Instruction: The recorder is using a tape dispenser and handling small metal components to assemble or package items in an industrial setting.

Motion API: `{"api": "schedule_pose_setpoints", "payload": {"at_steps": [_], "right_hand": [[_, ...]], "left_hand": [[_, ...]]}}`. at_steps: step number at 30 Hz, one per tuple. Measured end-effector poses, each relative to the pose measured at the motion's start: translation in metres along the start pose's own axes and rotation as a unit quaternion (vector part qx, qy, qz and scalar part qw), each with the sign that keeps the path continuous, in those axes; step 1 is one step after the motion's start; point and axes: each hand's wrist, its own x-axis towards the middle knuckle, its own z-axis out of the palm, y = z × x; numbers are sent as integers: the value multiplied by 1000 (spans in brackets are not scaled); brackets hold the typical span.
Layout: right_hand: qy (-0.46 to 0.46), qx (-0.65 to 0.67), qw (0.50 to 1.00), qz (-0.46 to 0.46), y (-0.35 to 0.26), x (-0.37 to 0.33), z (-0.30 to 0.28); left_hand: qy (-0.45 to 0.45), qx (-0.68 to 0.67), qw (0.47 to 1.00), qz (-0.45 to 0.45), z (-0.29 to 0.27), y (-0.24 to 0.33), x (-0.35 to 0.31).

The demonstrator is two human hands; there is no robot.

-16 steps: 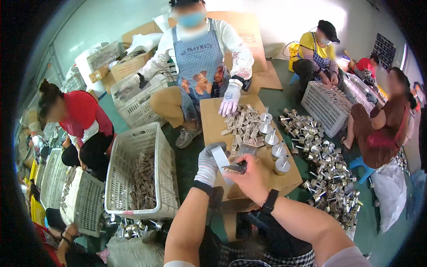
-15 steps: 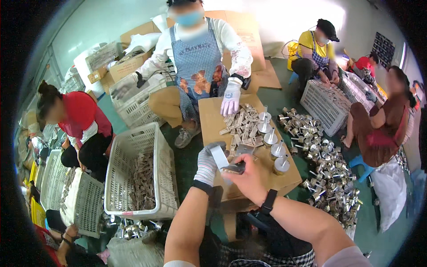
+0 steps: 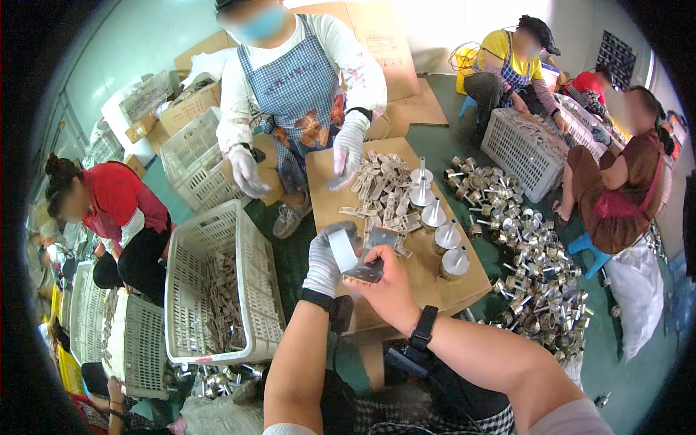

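Note:
My left hand [image 3: 321, 270], in a striped glove, grips a pale rectangular flat plate [image 3: 342, 251]. Bare and wearing a wristband, my right hand [image 3: 392, 288] pinches a darker flat metal plate [image 3: 368, 271] right beside it. Whether the two plates touch or are joined, I cannot tell. Just beyond my right thumb, another metal plate [image 3: 383, 235] shows above the cardboard-topped table [image 3: 330, 163]. Farther back lies a heap of small flat metal pieces [image 3: 384, 181]. Along the table's right side stand several round metal parts with upright stems [image 3: 446, 235].
A white plastic crate [image 3: 250, 290] holding metal strips stands left of the table. Shiny metal parts [image 3: 540, 268] are heaped on the floor to the right. Across the table sits a co-worker in a checked apron [image 3: 297, 87]; other people work at crates on both sides.
The co-worker opposite has drawn a gloved hand back from the heap, and both their hands now hang nearer together. My hands, still gripping the plates, have shifted slightly left in the picture.

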Motion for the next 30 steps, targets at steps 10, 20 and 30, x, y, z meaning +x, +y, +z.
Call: {"api": "schedule_pose_setpoints", "payload": {"at_steps": [10, 20, 30], "right_hand": [[28, -37, 999, -17, -1, 2, 2], [-1, 45, 999, 17, 15, -1, 8], [-25, 7, 998, -64, 9, -31, 16]], "left_hand": [[-11, -61, 998, -14, 1, 1, 6], [-24, -39, 999, -18, -6, -4, -7], [-73, 288, 939, 174, -7, -7, -47]]}}
